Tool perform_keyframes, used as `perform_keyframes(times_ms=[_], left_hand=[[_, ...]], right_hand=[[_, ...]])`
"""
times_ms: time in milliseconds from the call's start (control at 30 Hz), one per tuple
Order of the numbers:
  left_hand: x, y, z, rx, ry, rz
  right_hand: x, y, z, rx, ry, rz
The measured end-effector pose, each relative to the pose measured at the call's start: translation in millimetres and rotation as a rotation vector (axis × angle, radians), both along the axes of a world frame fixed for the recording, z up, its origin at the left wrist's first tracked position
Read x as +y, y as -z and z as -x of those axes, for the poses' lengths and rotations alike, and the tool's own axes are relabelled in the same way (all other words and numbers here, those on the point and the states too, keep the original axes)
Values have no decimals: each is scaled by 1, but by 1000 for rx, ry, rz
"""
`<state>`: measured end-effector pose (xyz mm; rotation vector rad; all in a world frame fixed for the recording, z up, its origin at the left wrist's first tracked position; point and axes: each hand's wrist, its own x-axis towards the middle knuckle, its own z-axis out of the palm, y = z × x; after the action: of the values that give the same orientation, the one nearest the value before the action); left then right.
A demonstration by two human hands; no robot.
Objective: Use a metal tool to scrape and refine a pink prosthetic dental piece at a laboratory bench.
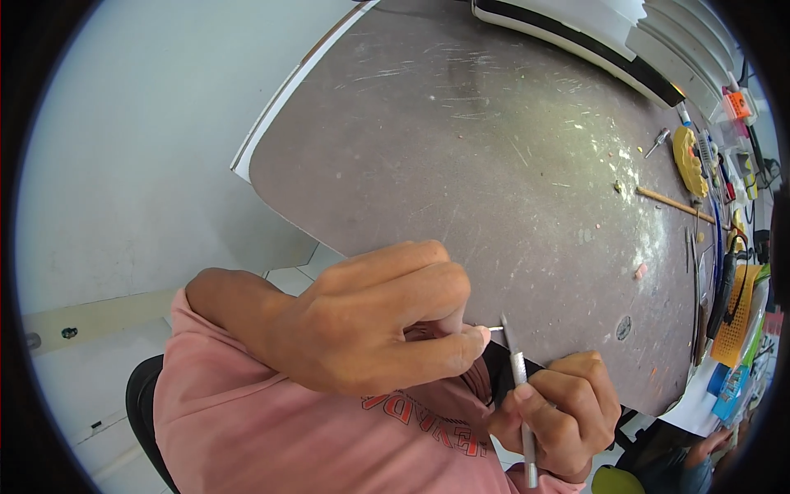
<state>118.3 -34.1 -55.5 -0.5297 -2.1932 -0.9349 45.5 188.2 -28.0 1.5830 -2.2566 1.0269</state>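
Observation:
My left hand [370,321] is curled at the desk's near edge, pinching a small piece with a thin metal pin [496,328] sticking out past the thumb; the rest of it is hidden by the fingers. My right hand [568,412] grips a slim silver tool [518,366] with a knurled handle, held upright in the picture. Its narrow pointed blade meets or lies very near the pin's end; contact is hard to tell. Both hands are over my lap and the front edge of the grey, scratched desk [428,165].
A white machine [559,29] sits at the back. Along the right lie a yellow dental cast [690,160], a wooden-handled tool [671,202], a yellow perforated item [732,321], several instruments and a pink lump [641,271]. Another person [691,465] appears at lower right.

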Motion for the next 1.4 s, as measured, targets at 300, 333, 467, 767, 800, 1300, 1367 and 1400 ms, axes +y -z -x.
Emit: perform_keyframes(times_ms=[300,333,467,767,800,1300,1367,1400], left_hand=[[-2,0,0,-17,21,-12],[-2,0,0,-10,16,-19],[0,3,1,19,6,-13],[-4,0,2,11,46,27],[-4,-1,2,18,37,38],[-4,-19,-2,-142,-40,177],[-2,-27,-2,-207,-42,260],[-1,-30,-1,-229,-56,301]], right_hand=[[-1,5,-3,67,-15,13],[-1,4,-2,76,-17,7],[1,2,-3,46,12,-6],[1,6,-1,95,-18,11],[1,7,-1,80,-13,32],[7,-2,10,3,-23,204],[23,-27,21,112,129,169],[31,-38,38,176,175,236]])
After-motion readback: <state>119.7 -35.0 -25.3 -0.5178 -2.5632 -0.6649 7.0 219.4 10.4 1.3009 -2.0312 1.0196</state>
